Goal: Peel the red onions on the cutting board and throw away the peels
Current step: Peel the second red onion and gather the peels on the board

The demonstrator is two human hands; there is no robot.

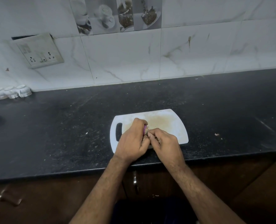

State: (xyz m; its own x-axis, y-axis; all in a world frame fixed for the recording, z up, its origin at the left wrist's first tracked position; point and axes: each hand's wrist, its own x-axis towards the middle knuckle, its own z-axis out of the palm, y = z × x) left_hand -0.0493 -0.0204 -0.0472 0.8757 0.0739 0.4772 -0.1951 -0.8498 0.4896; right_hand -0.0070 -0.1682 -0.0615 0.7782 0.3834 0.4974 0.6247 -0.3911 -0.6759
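We're at a black stone table (53, 126) backed by marble-look wall tiles (198, 50), with a grubby switch socket plate (38, 51) on the left. A white plastic cutting board (169, 122) sits near the front edge, handle slot to the left, stained yellowish in the middle. Our left hand (132, 141) is curled round a small red onion (145, 130) held just over the board, mostly hidden. Our right hand (166, 144) pinches at its papery end with the fingertips. Few little white jars (12, 92) far left.
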